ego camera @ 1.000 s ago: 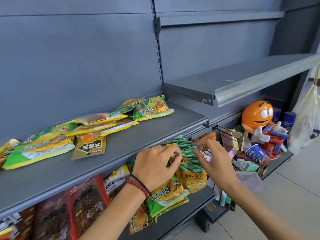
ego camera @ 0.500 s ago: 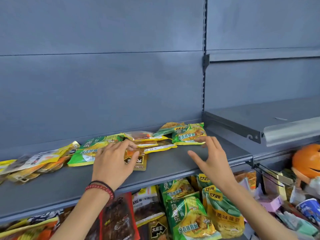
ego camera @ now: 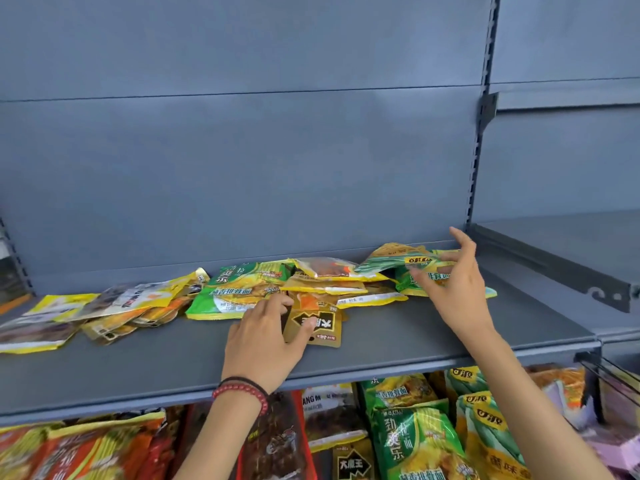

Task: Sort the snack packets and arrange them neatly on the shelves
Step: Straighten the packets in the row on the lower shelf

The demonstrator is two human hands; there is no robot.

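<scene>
Snack packets [ego camera: 242, 289] lie flat in an unsorted, overlapping row along the far half of the grey upper shelf [ego camera: 433, 337], below a bare grey back panel [ego camera: 242, 150]. The mixed types indicate that sorting is not yet done. A second shelf [ego camera: 571, 244] adjoins at right, set higher. Below, more packets [ego camera: 408, 441] stand upright on the lower tier. The right hand [ego camera: 457, 292] is over a green packet [ego camera: 415, 263] at the row's right end, fingers spread and gripping nothing, probably positioned to gather it. The left hand [ego camera: 263, 341] covers the small gold packet [ego camera: 320, 327] at the near edge of the row, with the thumb on its face and the fingers curled at its left edge. A closed pinch cannot be confirmed.
</scene>
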